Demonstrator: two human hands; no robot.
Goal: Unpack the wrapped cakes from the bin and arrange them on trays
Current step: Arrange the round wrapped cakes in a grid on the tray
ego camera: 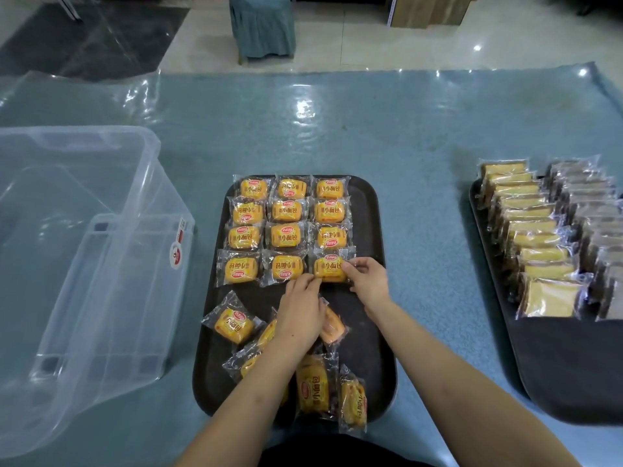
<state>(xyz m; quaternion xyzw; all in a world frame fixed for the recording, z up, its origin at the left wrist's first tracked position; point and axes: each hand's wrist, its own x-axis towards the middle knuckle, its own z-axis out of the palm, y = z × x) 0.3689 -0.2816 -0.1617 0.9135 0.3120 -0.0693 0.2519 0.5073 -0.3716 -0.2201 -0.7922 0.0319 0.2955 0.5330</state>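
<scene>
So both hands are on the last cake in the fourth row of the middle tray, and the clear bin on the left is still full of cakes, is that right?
Not quite. The head view shows the clear bin empty, with no cakes inside. The rest holds: the left hand and right hand are both on the last cake in the fourth row of the middle tray.

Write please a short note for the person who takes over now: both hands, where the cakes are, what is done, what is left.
Left hand and right hand: fingers pinch the wrapped cake at the right end of the fourth row.
Centre tray: four rows of three lie arranged.
Left to do: several loose cakes at its near end.
Clear bin: looks empty.
Right tray: two rows of other cakes.
</scene>
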